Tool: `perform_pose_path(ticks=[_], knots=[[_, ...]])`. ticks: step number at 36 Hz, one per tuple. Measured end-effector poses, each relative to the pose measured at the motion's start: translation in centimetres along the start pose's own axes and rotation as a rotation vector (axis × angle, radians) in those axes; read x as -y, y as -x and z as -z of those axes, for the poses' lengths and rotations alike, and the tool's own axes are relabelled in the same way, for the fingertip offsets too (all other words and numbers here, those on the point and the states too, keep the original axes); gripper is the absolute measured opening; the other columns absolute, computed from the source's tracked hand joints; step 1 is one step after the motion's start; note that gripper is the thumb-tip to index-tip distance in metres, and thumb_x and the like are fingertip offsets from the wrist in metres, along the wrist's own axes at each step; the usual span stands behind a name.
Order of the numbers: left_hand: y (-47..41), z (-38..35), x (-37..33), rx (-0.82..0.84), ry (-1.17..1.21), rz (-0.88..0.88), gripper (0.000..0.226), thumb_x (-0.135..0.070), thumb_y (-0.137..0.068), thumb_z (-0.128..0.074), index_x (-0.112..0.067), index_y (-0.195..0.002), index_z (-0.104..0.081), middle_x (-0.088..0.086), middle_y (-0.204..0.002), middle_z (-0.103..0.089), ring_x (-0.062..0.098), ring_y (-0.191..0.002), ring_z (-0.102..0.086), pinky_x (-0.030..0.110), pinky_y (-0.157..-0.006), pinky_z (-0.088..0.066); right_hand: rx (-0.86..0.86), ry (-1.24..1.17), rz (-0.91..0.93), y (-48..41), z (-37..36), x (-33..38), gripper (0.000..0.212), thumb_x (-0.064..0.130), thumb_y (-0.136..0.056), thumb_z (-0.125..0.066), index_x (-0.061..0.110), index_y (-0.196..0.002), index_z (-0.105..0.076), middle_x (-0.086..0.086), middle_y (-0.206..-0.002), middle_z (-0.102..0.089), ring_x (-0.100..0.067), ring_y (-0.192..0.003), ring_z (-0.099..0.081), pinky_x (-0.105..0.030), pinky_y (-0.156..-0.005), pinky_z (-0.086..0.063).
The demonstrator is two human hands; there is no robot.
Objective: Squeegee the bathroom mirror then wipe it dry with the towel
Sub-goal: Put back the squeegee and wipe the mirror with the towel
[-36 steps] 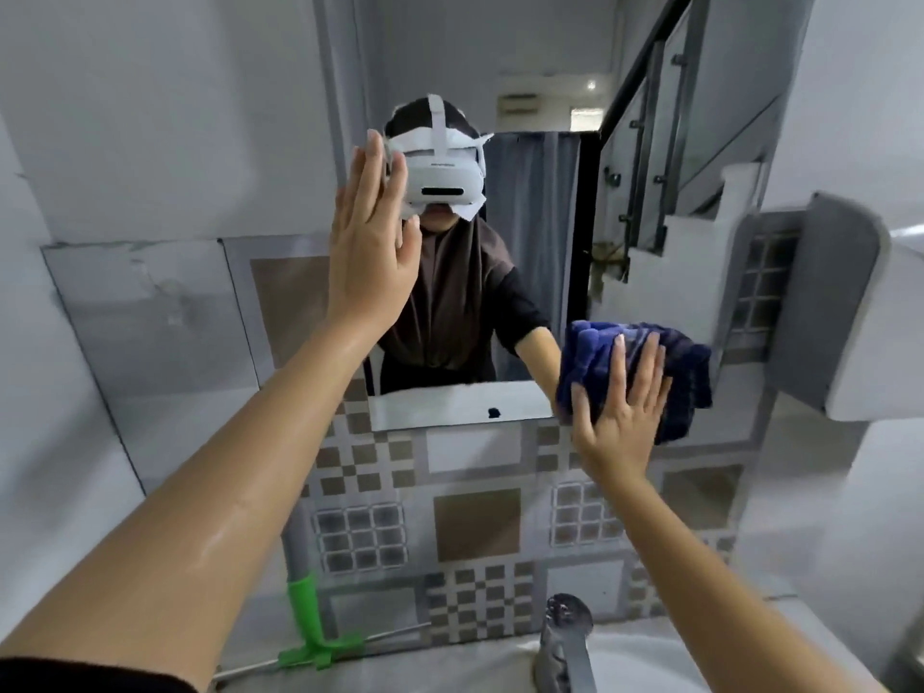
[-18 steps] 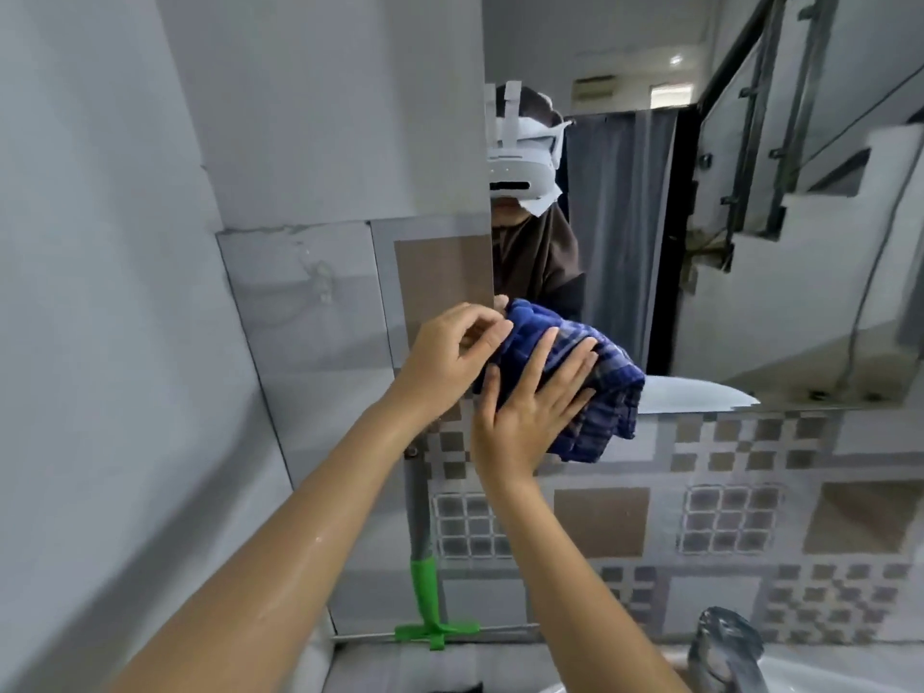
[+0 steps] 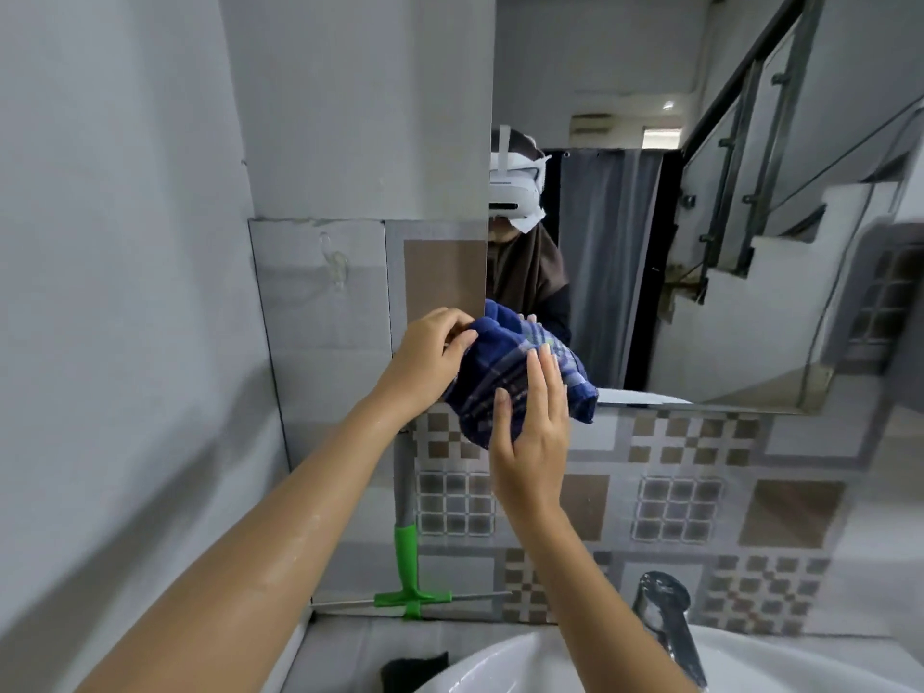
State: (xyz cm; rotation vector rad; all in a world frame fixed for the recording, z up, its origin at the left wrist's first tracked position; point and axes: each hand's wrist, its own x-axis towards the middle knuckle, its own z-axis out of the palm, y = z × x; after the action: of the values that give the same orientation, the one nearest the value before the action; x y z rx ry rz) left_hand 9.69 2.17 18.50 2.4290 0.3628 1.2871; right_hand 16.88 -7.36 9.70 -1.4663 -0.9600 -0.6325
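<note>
Both hands hold the towel [image 3: 520, 372] bunched at the mirror's [image 3: 700, 242] lower-left corner. Left hand [image 3: 430, 357] pinches its edge at nine o'clock, grip clamped; right hand [image 3: 532, 432] presses flat from six o'clock, fingers spread. Unwiped glass runs toward two o'clock, nearer the right hand. Squeegee [image 3: 407, 567] leans below, at seven o'clock.
</note>
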Motion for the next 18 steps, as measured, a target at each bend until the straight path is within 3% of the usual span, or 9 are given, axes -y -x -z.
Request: perform_pose_path(ticks=[3, 7, 11, 15, 18], knots=[[1.3, 0.7, -0.9, 0.046, -0.028, -0.016, 0.015, -0.011, -0.093, -0.051, -0.008, -0.100, -0.064, 0.005, -0.097, -0.062, 0.016, -0.088, -0.058, 0.024, -0.079, -0.047, 0.066, -0.106, 0.050, 0.1, 1.9, 0.6, 0.046, 0.026, -0.095, -0.037, 0.009, -0.138, -0.039, -0.004, -0.146, -0.039, -0.010, -0.137, -0.030, -0.032, -0.114, -0.028], [3.0, 1.9, -2.2, 0.170, -0.081, -0.071, 0.018, -0.008, -0.093, -0.050, -0.009, -0.102, -0.066, -0.001, -0.094, -0.060, 0.010, -0.085, -0.055, 0.011, -0.076, -0.040, 0.244, -0.269, -0.026, 0.0, 3.6, 1.8, 0.039, 0.018, -0.097, -0.037, 0.007, -0.133, -0.046, -0.003, -0.138, -0.048, -0.011, -0.130, -0.041, -0.027, -0.110, -0.033], [4.9, 3.6, -2.9, 0.196, -0.112, -0.087, 0.019, -0.005, -0.093, -0.050, -0.007, -0.101, -0.067, 0.005, -0.096, -0.063, 0.014, -0.088, -0.058, 0.017, -0.081, -0.043, 0.451, -0.334, -0.024, 0.3, 4.5, 2.4, 0.032, 0.009, -0.097, -0.040, 0.011, -0.127, -0.051, 0.001, -0.120, -0.059, -0.005, -0.112, -0.053, -0.011, -0.094, -0.041], [6.9, 5.8, -2.9, 0.159, -0.152, -0.071, 0.018, -0.002, -0.090, -0.053, -0.004, -0.099, -0.069, 0.008, -0.095, -0.066, 0.015, -0.088, -0.059, 0.008, -0.080, -0.039, 0.598, -0.444, -0.122, 1.4, 4.6, 3.3, 0.026, 0.004, -0.091, -0.051, 0.009, -0.115, -0.059, -0.001, -0.106, -0.064, -0.012, -0.099, -0.062, -0.025, -0.089, -0.051], [8.4, 7.5, -2.7, 0.152, -0.184, -0.036, 0.017, -0.002, -0.089, -0.055, -0.006, -0.096, -0.070, 0.007, -0.093, -0.066, 0.015, -0.087, -0.060, 0.009, -0.079, -0.039, 0.636, -0.466, -0.111, 2.1, 4.5, 4.1, 0.017, 0.009, -0.086, -0.062, 0.008, -0.103, -0.063, -0.002, -0.096, -0.069, -0.005, -0.088, -0.064, -0.019, -0.082, -0.052]])
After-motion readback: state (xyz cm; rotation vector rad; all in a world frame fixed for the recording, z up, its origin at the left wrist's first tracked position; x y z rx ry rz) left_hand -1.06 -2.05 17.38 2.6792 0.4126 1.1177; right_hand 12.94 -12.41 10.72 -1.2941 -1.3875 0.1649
